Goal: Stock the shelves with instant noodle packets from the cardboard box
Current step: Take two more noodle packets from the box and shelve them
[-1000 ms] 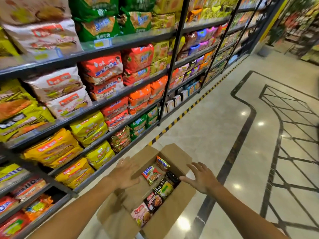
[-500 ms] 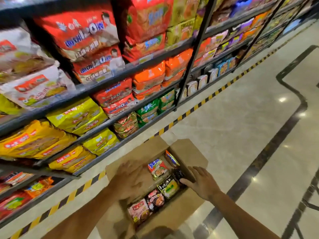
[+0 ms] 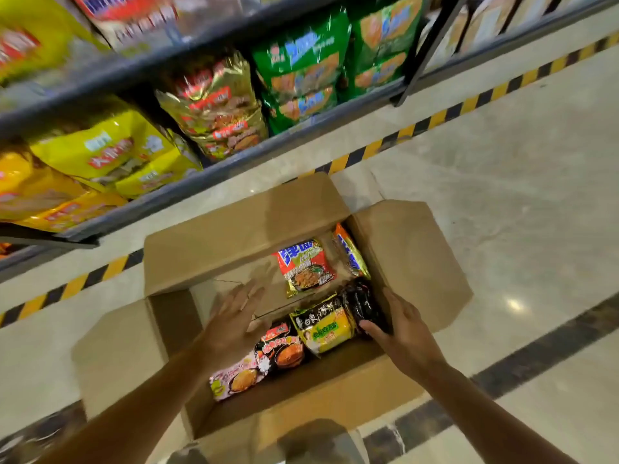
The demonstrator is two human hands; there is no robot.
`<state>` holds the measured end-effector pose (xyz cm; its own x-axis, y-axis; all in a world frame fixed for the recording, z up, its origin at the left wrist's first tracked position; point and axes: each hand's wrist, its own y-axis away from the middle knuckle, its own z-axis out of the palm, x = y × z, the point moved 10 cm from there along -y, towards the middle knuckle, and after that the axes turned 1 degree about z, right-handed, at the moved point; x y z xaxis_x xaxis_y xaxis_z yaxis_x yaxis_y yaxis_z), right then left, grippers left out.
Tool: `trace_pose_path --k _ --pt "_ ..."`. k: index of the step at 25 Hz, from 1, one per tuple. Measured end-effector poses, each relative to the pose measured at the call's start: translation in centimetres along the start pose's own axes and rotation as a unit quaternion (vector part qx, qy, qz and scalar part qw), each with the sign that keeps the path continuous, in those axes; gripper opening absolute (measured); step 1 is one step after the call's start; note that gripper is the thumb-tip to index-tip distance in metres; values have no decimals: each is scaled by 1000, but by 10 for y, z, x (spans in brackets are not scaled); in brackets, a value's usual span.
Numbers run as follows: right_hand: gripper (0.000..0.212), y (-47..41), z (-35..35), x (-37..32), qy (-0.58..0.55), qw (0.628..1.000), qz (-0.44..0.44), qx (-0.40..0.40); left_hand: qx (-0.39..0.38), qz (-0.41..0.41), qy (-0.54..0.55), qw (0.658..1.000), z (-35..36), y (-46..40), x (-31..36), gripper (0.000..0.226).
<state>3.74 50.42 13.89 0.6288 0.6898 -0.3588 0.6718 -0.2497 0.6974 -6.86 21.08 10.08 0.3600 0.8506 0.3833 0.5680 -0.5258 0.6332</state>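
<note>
1. Now we have both hands down in the open cardboard box [image 3: 234, 236], which sits on the floor just in front of the shelves [image 3: 214, 169]; the noodle packets lie loose along its right half.
2. Our right hand [image 3: 398, 326] is the nearer one to a packet: its thumb and fingers curl round the black packet [image 3: 363, 304], which is tucked against the box's right wall, just beside the yellow-green packet [image 3: 323, 328]. How firm that hold is, we cannot tell.
3. Our left hand [image 3: 234, 318] hovers with fingers spread and straight, holding nothing, over the bare cardboard left of the packets; the red-and-green packet [image 3: 306, 267] lies just beyond its fingertips.
4. We judge the black packet's long axis runs away from us, towards the shelves, so the right hand comes onto its near end.
5. Likely next: lift it clear of the wall and carry it up and left to a shelf; the neighbours may snag.
</note>
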Motion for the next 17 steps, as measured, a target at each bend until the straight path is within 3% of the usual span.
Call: trace_pose_path --k 4,11,17 --pt "95 -78 54 27 13 1000 10 14 -6 -5 5 1000 71 -52 -21 92" --pt "103 -155 112 56 -136 981 82 114 -37 -11 52 998 144 -93 -48 73" --pt "99 -192 128 54 -125 973 99 165 -53 -24 106 993 163 -104 -70 88"
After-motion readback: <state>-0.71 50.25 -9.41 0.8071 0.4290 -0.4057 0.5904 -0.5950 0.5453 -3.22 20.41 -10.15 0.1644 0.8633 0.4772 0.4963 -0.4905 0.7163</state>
